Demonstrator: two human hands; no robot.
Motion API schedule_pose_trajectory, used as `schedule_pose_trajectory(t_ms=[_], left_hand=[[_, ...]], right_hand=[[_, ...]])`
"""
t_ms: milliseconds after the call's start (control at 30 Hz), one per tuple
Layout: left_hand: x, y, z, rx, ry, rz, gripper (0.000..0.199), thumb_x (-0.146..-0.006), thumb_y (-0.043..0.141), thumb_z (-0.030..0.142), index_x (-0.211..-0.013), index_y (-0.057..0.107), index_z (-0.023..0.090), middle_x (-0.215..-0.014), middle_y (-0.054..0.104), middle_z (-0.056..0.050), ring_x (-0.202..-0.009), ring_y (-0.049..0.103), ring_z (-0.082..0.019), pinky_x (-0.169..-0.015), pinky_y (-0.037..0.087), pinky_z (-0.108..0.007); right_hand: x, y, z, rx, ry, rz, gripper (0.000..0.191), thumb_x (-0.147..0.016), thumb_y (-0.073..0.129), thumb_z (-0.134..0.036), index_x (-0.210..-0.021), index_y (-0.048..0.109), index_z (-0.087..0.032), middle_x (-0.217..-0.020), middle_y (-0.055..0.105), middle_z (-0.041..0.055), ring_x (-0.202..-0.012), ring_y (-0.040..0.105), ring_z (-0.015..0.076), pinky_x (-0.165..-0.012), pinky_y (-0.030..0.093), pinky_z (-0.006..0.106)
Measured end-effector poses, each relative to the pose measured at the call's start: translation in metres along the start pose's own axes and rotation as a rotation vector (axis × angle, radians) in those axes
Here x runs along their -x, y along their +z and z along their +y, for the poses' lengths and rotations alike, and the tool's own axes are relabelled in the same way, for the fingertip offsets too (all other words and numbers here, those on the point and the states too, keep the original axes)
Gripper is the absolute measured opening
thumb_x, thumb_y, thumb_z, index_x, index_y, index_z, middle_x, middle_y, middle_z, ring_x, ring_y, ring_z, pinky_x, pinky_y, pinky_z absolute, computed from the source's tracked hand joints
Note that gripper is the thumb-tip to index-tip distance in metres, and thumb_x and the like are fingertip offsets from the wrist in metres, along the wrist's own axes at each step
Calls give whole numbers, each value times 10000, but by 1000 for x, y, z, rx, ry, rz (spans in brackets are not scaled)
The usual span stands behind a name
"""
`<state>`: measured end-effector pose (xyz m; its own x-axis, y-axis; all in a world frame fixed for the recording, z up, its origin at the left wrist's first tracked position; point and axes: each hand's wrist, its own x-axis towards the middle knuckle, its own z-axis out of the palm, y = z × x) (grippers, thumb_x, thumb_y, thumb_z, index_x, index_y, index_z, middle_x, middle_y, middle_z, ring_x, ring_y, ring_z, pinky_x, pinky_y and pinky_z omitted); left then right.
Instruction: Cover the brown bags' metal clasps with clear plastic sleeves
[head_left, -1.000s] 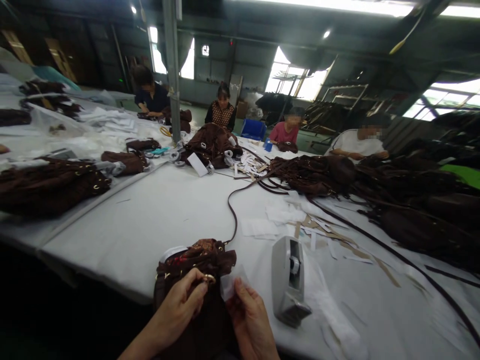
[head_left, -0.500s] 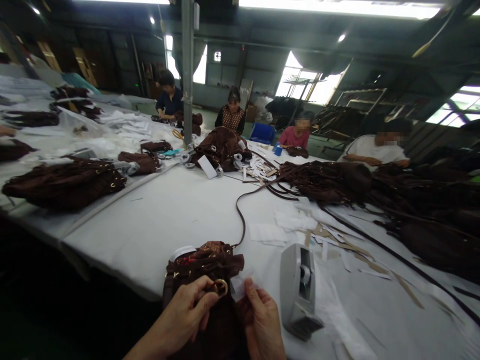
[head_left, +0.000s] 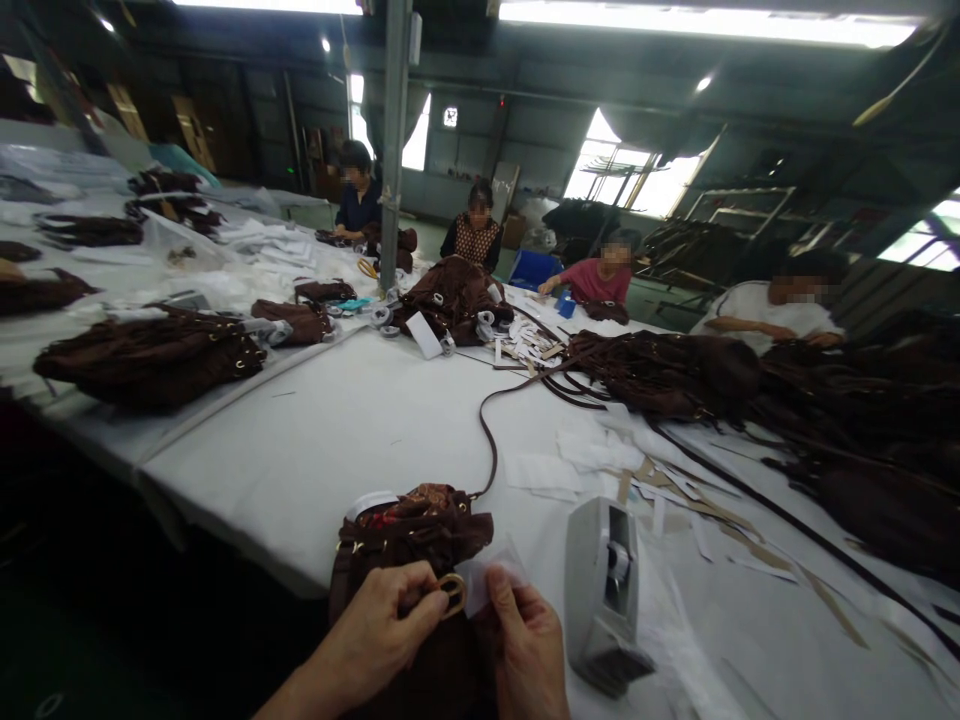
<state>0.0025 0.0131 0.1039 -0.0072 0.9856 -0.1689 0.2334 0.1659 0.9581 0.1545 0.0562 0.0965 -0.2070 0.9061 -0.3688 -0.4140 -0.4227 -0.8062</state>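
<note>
A dark brown bag (head_left: pixel 405 537) with gold eyelets and a patterned lining lies at the table's near edge, its thin strap (head_left: pixel 489 432) running away across the table. My left hand (head_left: pixel 394 620) is closed, pinching the bag's gold buckle (head_left: pixel 452 595) between thumb and fingers. Close beside it, my right hand (head_left: pixel 525 635) pinches a small translucent white sheet (head_left: pixel 491 572) between thumb and forefinger. The sheet's edge reaches up to the buckle; whether they touch I cannot tell. Both hands are over the bag, hiding its lower part.
A grey tape dispenser (head_left: pixel 600 590) stands right of my right hand. Paper strips (head_left: pixel 697 510) and white sheets lie beyond it. Brown bags are heaped at the right (head_left: pixel 667 370), centre (head_left: pixel 450 300) and left (head_left: pixel 150 355). A metal post (head_left: pixel 394 150) rises behind. Several people work across the table.
The view has shifted slightly, moving the scene a little to the right. The buckle now faces up more openly, and the sheet is spread flatter beside it. Both hands keep their holds.
</note>
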Motion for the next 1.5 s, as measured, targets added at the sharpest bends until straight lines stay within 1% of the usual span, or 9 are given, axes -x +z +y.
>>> schedule_pose_trajectory(t_ms=[267, 600, 800, 967, 1067, 1267, 1333, 1400, 1500], left_hand=[[1, -1, 5, 6, -29, -10, 306, -886, 440, 402, -697, 503, 170, -508, 403, 67, -418, 389, -75, -407, 260, -186], [1, -1, 6, 5, -20, -29, 306, -891, 432, 382, -688, 510, 167, -528, 437, 59, -433, 408, -78, -419, 282, -187], [-1, 0, 8, -27, -32, 1, 353, -875, 478, 432, -663, 528, 156, -482, 440, 57, -431, 397, -75, -428, 265, -188], [-1, -2, 9, 1, -70, -52, 421, -862, 470, 527, -686, 549, 153, -489, 500, 37, -402, 426, -83, -401, 284, -185], [0, -6, 10, -17, -40, -103, 376, -885, 448, 473, -732, 569, 152, -553, 538, 26, -440, 468, -89, -425, 314, -184], [-2, -18, 25, -88, 25, -193, 261, -870, 455, 322, -749, 604, 146, -599, 534, 33, -539, 478, -103, -501, 346, -197], [-4, -23, 33, -110, 63, -204, 164, -810, 487, 223, -780, 632, 153, -659, 583, 28, -606, 509, -117, -550, 370, -203], [-5, -28, 40, -119, 113, -203, 183, -753, 512, 160, -866, 655, 175, -775, 645, 20, -711, 551, -138, -629, 401, -208], [-3, -34, 41, -151, 128, -170, 240, -772, 538, 192, -987, 643, 208, -866, 678, 11, -776, 576, -152, -693, 419, -223]], right_hand=[[1, 5, -12, -143, 36, 67, 338, -557, 871, -391, -727, 708, -150, -656, 695, 11, -555, 591, 124, -510, 481, 204], [0, 7, -5, -78, 61, -1, 367, -603, 835, -432, -786, 711, -139, -660, 699, 35, -584, 625, 176, -527, 490, 258], [-1, 1, 4, 42, 39, -15, 345, -632, 811, -454, -697, 697, -135, -574, 657, 11, -528, 579, 139, -525, 468, 234], [-2, -3, 7, 197, -11, -50, 392, -650, 777, -506, -776, 734, -137, -622, 682, 39, -696, 645, 215, -672, 519, 297], [-3, -6, 9, 296, -71, -54, 435, -654, 758, -536, -826, 744, -136, -708, 716, 71, -762, 663, 253, -696, 531, 314], [3, -1, 4, 427, -152, 26, 419, -661, 752, -512, -835, 747, -131, -783, 735, 92, -781, 669, 270, -667, 540, 297], [5, 2, -2, 414, -153, 2, 419, -663, 754, -508, -847, 746, -131, -808, 736, 96, -784, 668, 271, -687, 543, 308], [5, 4, -9, 375, -133, -32, 403, -685, 747, -495, -875, 742, -139, -808, 735, 89, -768, 668, 259, -715, 543, 317], [2, 3, -16, 287, -84, -72, 386, -716, 732, -485, -918, 734, -156, -804, 731, 83, -740, 662, 234, -688, 537, 297]])
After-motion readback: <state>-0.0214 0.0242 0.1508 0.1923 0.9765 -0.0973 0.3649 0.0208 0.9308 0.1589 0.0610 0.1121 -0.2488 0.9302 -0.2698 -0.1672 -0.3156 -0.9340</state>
